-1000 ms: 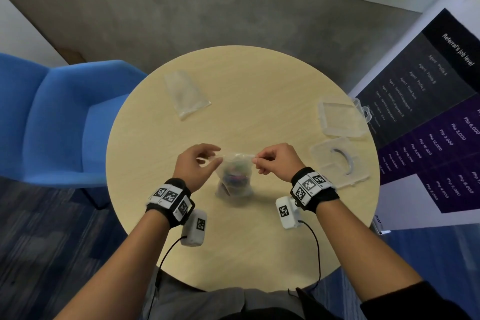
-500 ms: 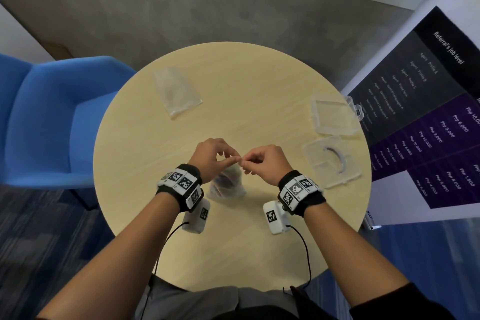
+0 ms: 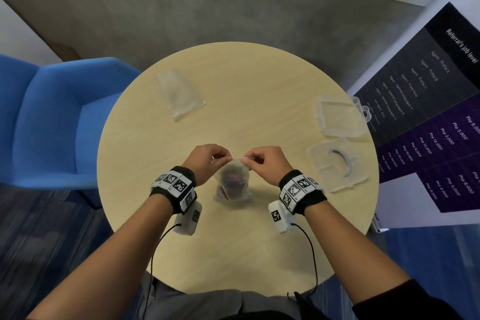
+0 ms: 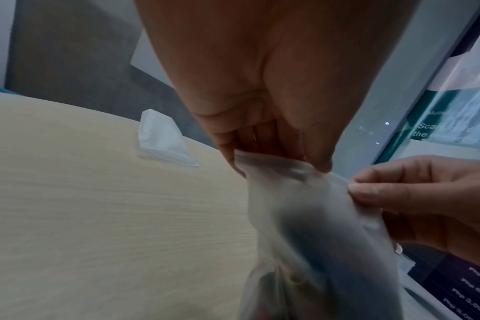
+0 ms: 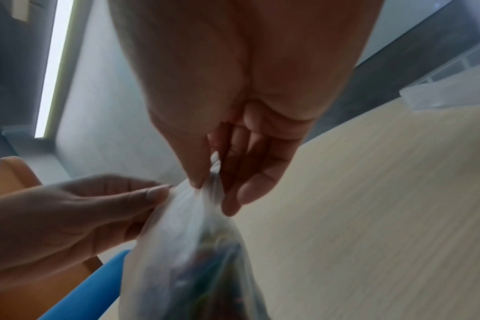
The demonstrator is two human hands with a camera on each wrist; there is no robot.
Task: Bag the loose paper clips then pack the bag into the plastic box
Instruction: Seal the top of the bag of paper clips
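A small clear plastic bag [image 3: 233, 182] holding several coloured paper clips [image 3: 232, 180] stands on the round table [image 3: 259, 101], near its middle front. My left hand [image 3: 207, 160] pinches the bag's top edge on the left and my right hand [image 3: 262, 161] pinches it on the right. The wrist views show the bag [image 4: 310, 227] [image 5: 195, 249] hanging from both pinches, its contents blurred. The open plastic box [image 3: 336, 162] lies at the table's right edge, with its other clear half [image 3: 339, 118] just behind it.
A spare empty clear bag [image 3: 179, 92] lies at the table's back left. A blue armchair [image 3: 52, 122] stands left of the table. A dark printed banner [image 3: 436, 112] stands to the right, close to the box.
Half a second ago my hands met close together over the bag's mouth. They have now drawn slightly apart along the top edge, still pinching it.
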